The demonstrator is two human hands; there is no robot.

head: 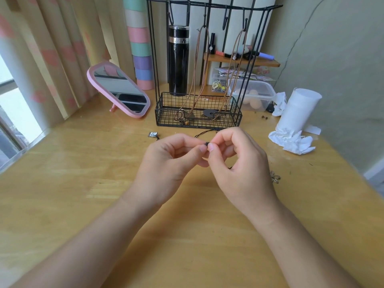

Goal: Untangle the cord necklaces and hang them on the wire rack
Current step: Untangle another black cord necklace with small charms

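Cord necklaces [195,80] hang on wire rack [228,6] (pendants [208,113] in basket [197,122]); left hand [166,161], right hand [239,163] pinch black cord [206,144].

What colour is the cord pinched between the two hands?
Black. The cord shows best in the head view, where it is pinched.

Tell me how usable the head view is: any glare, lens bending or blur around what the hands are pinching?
Head view: daylight from the window on the left puts a pale sheen on the table; the wide lens bows the wire rack and the table edges; the knot pinched between the left hand and right hand is tiny and soft, detail unreadable.
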